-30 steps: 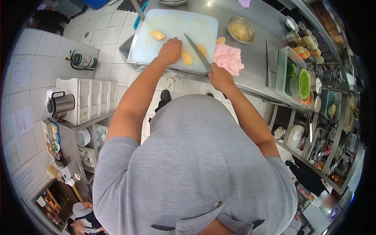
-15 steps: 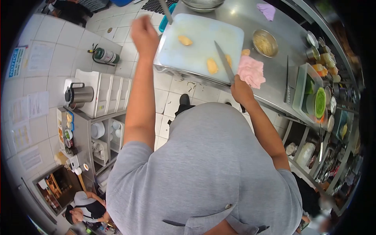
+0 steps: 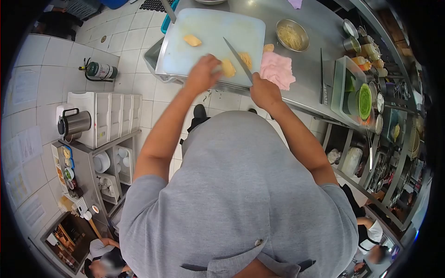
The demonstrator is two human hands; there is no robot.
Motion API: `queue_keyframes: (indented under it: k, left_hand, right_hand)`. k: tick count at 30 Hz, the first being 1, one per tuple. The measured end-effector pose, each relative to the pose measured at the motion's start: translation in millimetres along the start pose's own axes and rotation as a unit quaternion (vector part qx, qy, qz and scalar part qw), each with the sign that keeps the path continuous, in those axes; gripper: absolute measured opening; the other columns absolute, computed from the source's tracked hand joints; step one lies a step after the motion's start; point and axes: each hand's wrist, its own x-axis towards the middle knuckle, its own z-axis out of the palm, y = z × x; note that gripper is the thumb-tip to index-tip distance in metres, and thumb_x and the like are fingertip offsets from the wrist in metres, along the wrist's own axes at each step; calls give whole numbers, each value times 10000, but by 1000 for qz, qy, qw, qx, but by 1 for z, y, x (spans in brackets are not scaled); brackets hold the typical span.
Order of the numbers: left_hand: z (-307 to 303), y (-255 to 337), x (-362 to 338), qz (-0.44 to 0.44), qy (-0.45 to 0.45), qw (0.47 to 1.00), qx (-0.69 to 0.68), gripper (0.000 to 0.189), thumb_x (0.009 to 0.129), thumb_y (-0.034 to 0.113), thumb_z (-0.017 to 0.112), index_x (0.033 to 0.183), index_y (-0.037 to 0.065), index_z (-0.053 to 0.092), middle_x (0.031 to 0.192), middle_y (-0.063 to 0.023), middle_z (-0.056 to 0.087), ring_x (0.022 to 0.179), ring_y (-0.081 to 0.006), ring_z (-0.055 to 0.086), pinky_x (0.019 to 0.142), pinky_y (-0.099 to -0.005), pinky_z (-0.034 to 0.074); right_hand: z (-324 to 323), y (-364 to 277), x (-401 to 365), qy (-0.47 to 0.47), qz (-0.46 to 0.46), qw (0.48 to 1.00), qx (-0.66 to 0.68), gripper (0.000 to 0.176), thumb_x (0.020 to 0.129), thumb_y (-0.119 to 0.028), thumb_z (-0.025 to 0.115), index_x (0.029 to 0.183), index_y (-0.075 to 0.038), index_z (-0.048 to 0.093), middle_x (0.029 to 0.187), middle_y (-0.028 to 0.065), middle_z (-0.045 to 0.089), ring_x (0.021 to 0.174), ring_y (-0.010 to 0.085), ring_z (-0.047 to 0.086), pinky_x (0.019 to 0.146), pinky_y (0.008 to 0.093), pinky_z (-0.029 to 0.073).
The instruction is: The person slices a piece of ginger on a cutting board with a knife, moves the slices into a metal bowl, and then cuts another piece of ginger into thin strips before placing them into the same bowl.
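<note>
My right hand [image 3: 265, 91] is wrapped round the handle of a long kitchen knife [image 3: 238, 55], its blade slanting up and left over the white cutting board [image 3: 185, 58]. Close to the blade's right side are thin yellow shreds [image 3: 246, 59]. My left hand [image 3: 204, 74] hovers low at the board's near edge, thumb and fingers apart, fingertips right at a peeled yellow piece [image 3: 228, 68] that looks like ginger. Another yellow piece [image 3: 192, 40] lies farther up the board. To the right of the board sits a crumpled pink cloth [image 3: 277, 69], with a small yellow chunk [image 3: 268, 47] beside it.
A metal bowl [image 3: 292, 35] of pale shreds stands on the steel counter [image 3: 308, 69]. Farther right are a second long blade [image 3: 326, 76] and a clear plastic tub [image 3: 345, 83] with greens. A fire extinguisher [image 3: 101, 70] hangs at left. Other people [image 3: 104, 257] are behind me.
My left hand has come down from beyond the board's left side to the yellow piece near the knife. The knife stays in my right hand. The whole view has shifted.
</note>
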Motion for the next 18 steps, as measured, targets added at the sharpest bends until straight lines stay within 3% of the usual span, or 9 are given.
queue_keyframes:
  k: [8, 18]
  left_hand:
    - [40, 15, 8, 35, -21, 999, 8, 351, 888, 122, 909, 1194, 8, 780, 1292, -165, 722, 1209, -400, 672, 1058, -486, 579]
    - [52, 15, 24, 49, 14, 998, 46, 133, 951, 18, 727, 1082, 15, 751, 1101, -148, 722, 1056, -398, 651, 957, -489, 569]
  right_hand:
    - [11, -2, -16, 17, -23, 1000, 0, 244, 1069, -121, 561, 1264, 25, 584, 1028, 272, 805, 1001, 472, 796, 881, 628, 596]
    - [-5, 0, -25, 2, -44, 999, -28, 261, 1025, -69, 559, 1270, 19, 580, 974, 275, 797, 949, 483, 797, 813, 625, 598]
